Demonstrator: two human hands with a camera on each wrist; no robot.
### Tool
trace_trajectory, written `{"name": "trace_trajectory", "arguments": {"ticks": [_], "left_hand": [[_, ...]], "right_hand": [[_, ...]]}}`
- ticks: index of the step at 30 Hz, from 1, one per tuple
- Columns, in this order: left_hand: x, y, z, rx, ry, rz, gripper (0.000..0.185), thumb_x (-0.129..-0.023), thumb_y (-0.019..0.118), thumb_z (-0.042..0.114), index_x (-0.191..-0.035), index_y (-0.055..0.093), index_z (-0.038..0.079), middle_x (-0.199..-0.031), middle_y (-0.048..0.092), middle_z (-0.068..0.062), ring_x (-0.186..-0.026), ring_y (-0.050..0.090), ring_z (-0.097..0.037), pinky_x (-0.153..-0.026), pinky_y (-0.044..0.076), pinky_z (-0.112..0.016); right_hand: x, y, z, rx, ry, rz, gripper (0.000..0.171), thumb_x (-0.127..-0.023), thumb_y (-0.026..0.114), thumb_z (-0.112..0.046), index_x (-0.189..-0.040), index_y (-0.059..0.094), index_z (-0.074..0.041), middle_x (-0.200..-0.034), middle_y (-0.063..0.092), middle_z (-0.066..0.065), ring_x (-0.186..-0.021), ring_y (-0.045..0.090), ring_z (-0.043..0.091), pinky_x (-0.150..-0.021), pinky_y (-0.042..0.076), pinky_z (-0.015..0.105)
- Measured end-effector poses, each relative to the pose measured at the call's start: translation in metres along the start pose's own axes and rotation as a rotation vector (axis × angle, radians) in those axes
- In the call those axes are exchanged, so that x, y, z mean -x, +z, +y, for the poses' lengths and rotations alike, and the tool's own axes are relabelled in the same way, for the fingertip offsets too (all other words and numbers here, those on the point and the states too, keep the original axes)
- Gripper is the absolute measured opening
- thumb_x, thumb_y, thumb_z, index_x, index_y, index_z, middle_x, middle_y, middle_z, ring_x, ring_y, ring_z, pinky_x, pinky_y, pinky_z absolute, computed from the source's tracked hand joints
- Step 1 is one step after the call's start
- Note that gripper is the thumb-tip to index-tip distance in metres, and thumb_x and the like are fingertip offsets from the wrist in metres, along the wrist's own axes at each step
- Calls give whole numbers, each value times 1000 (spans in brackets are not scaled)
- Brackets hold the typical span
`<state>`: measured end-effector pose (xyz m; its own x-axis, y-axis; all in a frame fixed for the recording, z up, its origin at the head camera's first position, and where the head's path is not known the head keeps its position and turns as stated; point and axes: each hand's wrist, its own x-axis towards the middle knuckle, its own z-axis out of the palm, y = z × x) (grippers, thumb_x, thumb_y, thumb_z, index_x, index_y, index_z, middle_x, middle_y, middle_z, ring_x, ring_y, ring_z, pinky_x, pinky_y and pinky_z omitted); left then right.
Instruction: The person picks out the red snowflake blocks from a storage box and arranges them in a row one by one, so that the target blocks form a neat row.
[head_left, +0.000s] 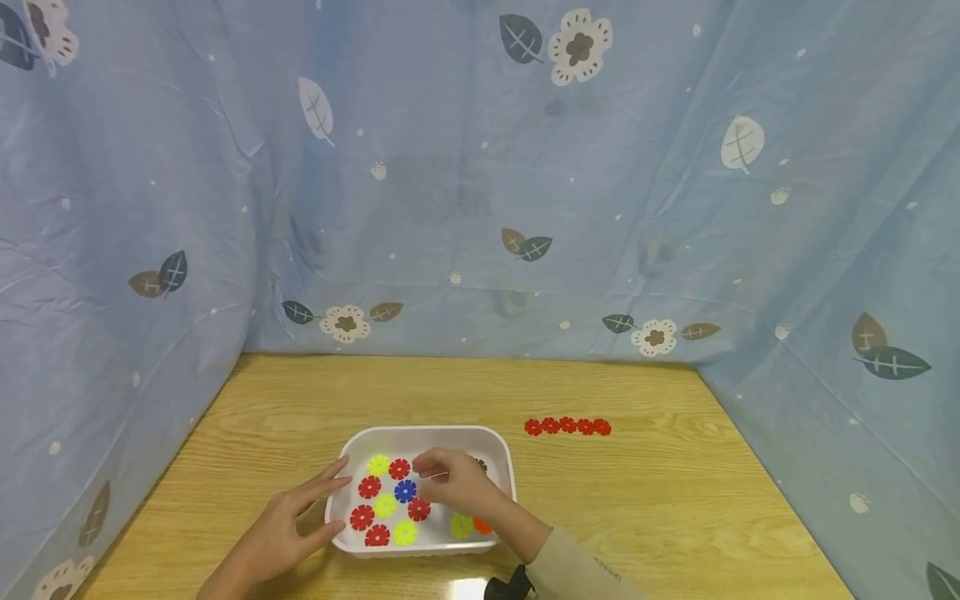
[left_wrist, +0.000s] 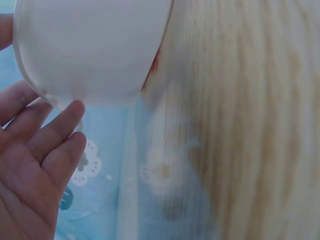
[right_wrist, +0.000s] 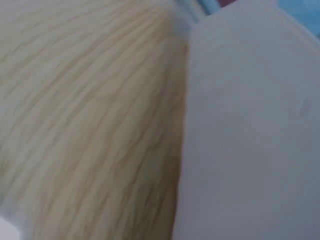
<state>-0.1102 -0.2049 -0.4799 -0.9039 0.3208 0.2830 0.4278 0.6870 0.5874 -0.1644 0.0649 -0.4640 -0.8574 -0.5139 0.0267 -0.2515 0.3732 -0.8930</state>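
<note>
A white plastic tray (head_left: 420, 551) holds notched snowflake discs in several colours, among them a blue disc (head_left: 405, 491), a red disc (head_left: 362, 517) and a yellow disc (head_left: 405, 532). My left hand (head_left: 281, 527) is at the tray's left end, fingers spread and fingertips right at the rim. In the left wrist view, the left hand's fingers (left_wrist: 57, 127) are extended along the tray's outer wall (left_wrist: 90, 60). Over the tray's middle hovers my right hand (head_left: 459, 482), its thumb and fingers parted above the blue disc, no disc showing between them.
A row of joined red snowflake discs (head_left: 567, 426) lies on the wooden table (head_left: 637, 500) right of the tray, farther back. Blue patterned curtain (head_left: 450, 208) encloses the table at the back and sides. A dark object (head_left: 508, 585) is by the right sleeve.
</note>
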Motion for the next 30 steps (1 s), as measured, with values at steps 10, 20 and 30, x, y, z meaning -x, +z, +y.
{"name": "trace_trajectory", "arguments": {"ticks": [10, 20, 30], "left_hand": [[1, 1, -1, -14, 1, 2, 44, -79, 66, 35, -121, 56, 28, -138, 40, 11, -124, 40, -9, -91, 45, -41], [0, -1, -2, -5, 45, 25, 46, -78, 68, 32, -121, 55, 26, -138, 41, 9, -124, 37, -2, -93, 43, -29], [0, 0, -4, 11, 57, 35, 47, -76, 70, 29, -121, 56, 26, -138, 42, 7, -123, 38, -2, -95, 36, -15]], "right_hand": [[0, 6, 2, 155, 93, -66, 31, -71, 70, -7, -101, 62, -6, -93, 64, 0, -85, 59, 9, -74, 47, 16], [-2, 15, 5, 314, 35, -69, 33, -66, 73, -1, -96, 61, -7, -89, 62, -3, -81, 55, 4, -74, 48, 16], [-1, 18, 2, 494, 18, -82, 25, -68, 73, -4, -88, 58, -11, -77, 49, -7, -68, 42, 0, -63, 42, 11]]}}
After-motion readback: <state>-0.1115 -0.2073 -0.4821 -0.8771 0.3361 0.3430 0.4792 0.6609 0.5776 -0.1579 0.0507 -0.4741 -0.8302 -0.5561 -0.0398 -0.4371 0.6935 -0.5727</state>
